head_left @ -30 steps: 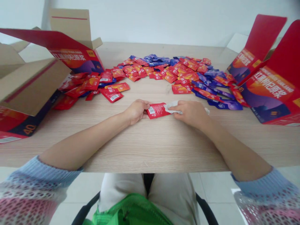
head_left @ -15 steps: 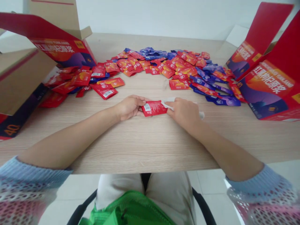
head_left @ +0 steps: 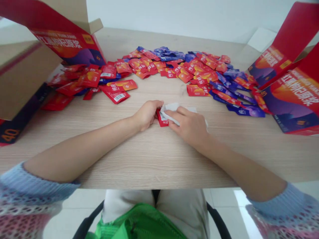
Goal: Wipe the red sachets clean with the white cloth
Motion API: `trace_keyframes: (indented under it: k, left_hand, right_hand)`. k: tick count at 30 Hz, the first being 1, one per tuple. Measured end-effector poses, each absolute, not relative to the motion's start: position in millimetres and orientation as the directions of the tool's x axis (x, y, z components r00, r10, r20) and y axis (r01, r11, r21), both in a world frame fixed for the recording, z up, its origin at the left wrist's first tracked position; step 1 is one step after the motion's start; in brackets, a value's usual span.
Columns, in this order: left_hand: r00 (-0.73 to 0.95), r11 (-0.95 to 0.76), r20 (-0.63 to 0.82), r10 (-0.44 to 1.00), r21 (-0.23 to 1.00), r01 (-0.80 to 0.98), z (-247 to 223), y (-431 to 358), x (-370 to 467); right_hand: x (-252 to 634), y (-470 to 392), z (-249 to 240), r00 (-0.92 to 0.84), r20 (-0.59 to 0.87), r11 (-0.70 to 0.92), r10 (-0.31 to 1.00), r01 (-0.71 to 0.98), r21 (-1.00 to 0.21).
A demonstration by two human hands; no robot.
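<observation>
Just above the table, in the middle of the head view, a red sachet (head_left: 163,122) with a white barcode label is pinched at its left end by my left hand (head_left: 147,115). My right hand (head_left: 188,125) grips a white tissue (head_left: 171,107) and presses it over the sachet's face, covering most of it. Only the sachet's lower left part shows. The tissue's loose end sticks out behind my right fingers. Beyond my hands, many red and blue sachets (head_left: 184,71) lie in an arc across the table.
Two red and purple cartons with raised flaps stand on the left, one the open carton (head_left: 74,46) at the back. Two more stand on the right, the nearer carton (head_left: 296,99) beside the blue sachets. The wooden table (head_left: 149,159) ends before my lap.
My right hand has slid the tissue leftward along the sachet, hiding more of it. My left hand still pinches the left end. The whole view has shifted slightly.
</observation>
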State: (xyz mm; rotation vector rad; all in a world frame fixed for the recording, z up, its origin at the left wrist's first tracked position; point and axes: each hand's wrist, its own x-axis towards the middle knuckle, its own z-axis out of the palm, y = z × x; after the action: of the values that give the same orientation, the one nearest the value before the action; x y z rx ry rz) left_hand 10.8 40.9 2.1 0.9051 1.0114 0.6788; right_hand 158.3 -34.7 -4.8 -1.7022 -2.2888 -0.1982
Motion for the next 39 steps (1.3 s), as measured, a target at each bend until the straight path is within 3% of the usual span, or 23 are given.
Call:
trace_keyframes:
  k: [3, 6, 9, 16, 20, 23, 24, 26, 29, 31, 34, 39]
  left_hand:
    - [0.431, 0.493, -0.419, 0.799, 0.867, -0.072, -1.5, 43.4, 11.7]
    - [0.461, 0.502, -0.434, 0.774, 0.865, -0.029, 0.0, 46.7, 10.1]
    - [0.472, 0.512, -0.441, 0.763, 0.859, -0.024, 3.1, 47.3, 5.9]
    - [0.294, 0.363, -0.318, 0.901, 0.924, -0.115, -9.0, 28.0, -0.5]
    - [0.325, 0.261, -0.232, 0.917, 0.964, -0.05, -14.4, 24.9, -2.1]
    - [0.334, 0.009, -0.064, 0.941, 0.987, 0.162, -5.3, 33.5, -13.8]
    - [0.302, -0.154, 0.07, 0.951, 0.952, 0.265, -0.2, 39.0, -21.2]
    - [0.145, -0.402, 0.388, 0.91, 0.747, 0.53, 10.5, 54.1, -39.8]
    - [-0.01, -0.316, 0.669, 0.743, 0.364, 0.876, 20.0, 83.3, -70.1]
    - [-0.006, -0.221, 0.711, 0.703, 0.226, 0.949, 19.3, 101.0, -85.6]
    - [0.032, -0.17, 0.729, 0.683, 0.116, 0.978, 12.1, 116.0, -96.6]
    - [0.011, -0.061, 0.634, 0.773, 0.057, 0.996, 6.6, 123.1, -95.8]
  right_hand:
    - [152.5, -40.1, -2.1, -0.405, 0.247, 0.433, 0.88, 0.898, -0.07]
    - [169.9, -38.5, 3.9, -0.43, 0.155, 0.45, 0.889, 0.883, -0.134]
    - [202.9, -32.8, 9.1, -0.338, 0.041, 0.34, 0.94, 0.928, -0.149]
    - [264.2, -18.3, 2.8, 0.127, 0.076, -0.125, 0.989, 0.992, -0.03]
    - [264.5, -17.4, 4.3, 0.183, 0.091, -0.181, 0.979, 0.983, -0.035]
    - [261.2, -18.8, 7.4, 0.191, 0.067, -0.189, 0.979, 0.981, -0.032]
    - [260.8, -19.3, 8.0, 0.192, 0.056, -0.19, 0.98, 0.981, -0.033]
    - [260.8, -20.0, 8.6, 0.193, 0.046, -0.191, 0.98, 0.981, -0.038]
    - [262.0, -20.1, 8.6, 0.188, 0.061, -0.185, 0.98, 0.982, -0.041]
    - [262.5, -19.8, 9.1, 0.18, 0.061, -0.178, 0.982, 0.983, -0.039]
    - [262.2, -19.8, 11.5, 0.168, 0.043, -0.167, 0.985, 0.985, -0.032]
    - [258.5, -22.0, 16.6, 0.155, 0.042, -0.155, 0.987, 0.988, -0.006]
